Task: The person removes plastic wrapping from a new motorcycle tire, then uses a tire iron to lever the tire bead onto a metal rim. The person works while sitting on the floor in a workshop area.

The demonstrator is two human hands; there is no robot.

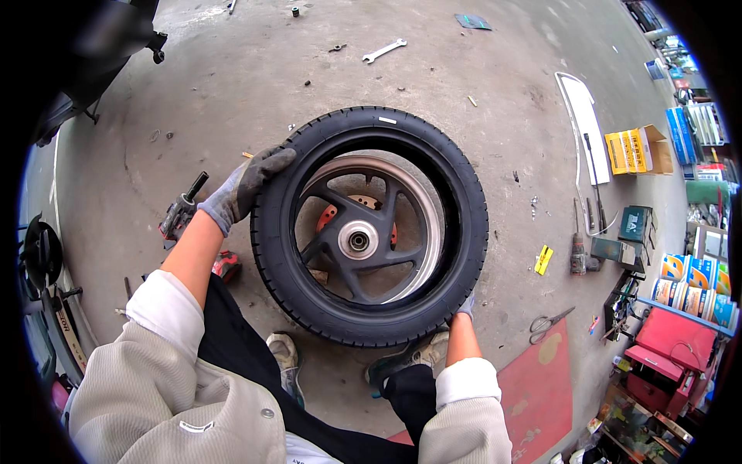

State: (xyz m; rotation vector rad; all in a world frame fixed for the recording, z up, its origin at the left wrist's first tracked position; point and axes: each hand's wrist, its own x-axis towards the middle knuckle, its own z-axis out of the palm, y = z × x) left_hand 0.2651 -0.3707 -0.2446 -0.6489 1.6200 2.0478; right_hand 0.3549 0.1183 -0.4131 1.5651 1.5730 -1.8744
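Observation:
A black motorcycle tyre (270,243) is held out before me, over a dark five-spoked wheel rim (371,284) that shows through its opening. Behind the spokes sits an orange-red brake disc (325,219); the hub (358,240) is pale metal. My left hand (251,185), in a grey and black glove, grips the tyre at its upper left, with the fingers closed over the edge. At the tyre's lower right, my gloved right hand (467,306) supports it from beneath. That hand's fingers are mostly hidden by the tyre.
Left of the tyre lies a power tool (179,216) with a red part (226,266). A spanner (384,51) is beyond. To the right are scissors (550,325), a yellow packet (543,260), a screwdriver (578,255), a yellow carton (627,151) and a red toolbox (672,344).

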